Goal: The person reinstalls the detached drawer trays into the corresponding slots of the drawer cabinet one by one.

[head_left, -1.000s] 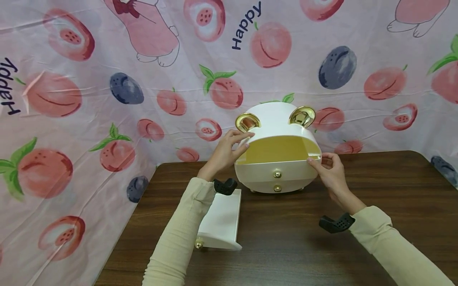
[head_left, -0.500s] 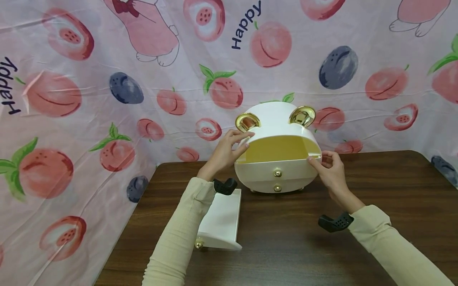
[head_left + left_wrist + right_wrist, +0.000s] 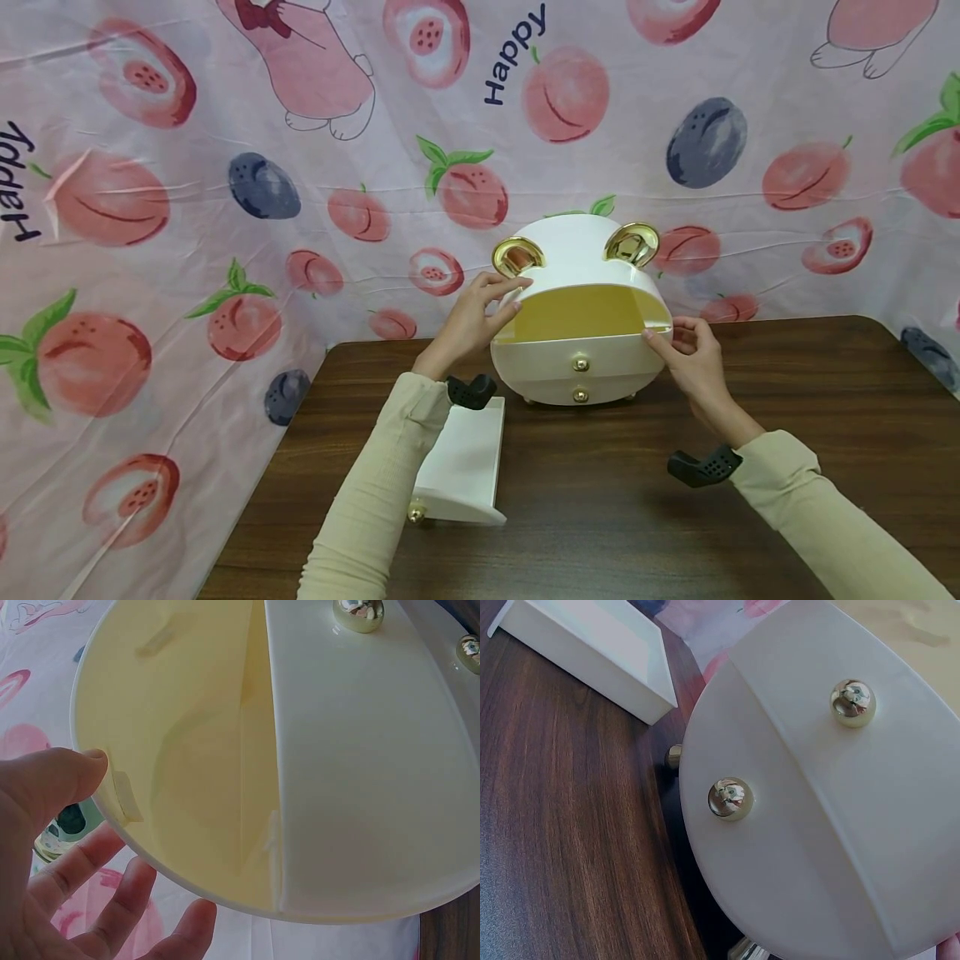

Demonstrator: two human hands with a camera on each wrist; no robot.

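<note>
A small white drawer cabinet (image 3: pixel 573 250) with gold ears and gold feet stands at the back of the table. Its top compartment is a pale yellow opening (image 3: pixel 581 312); two shut drawers with gold knobs (image 3: pixel 581 364) lie below. My left hand (image 3: pixel 468 321) holds the cabinet's left rim, thumb (image 3: pixel 71 776) at the opening's edge and fingers outside it. On the other side, my right hand (image 3: pixel 696 358) grips the right edge, thumb in front and fingers curled behind. Only a sliver of that hand shows in the right wrist view. A removed white drawer (image 3: pixel 468 442) rests front left of the cabinet.
The dark wooden table (image 3: pixel 600 517) runs under everything. A fruit-print cloth (image 3: pixel 420 100) hangs close behind the cabinet and along the left. The loose drawer's gold knob (image 3: pixel 417 512) faces the near side, partly beside my left sleeve (image 3: pixel 367 500).
</note>
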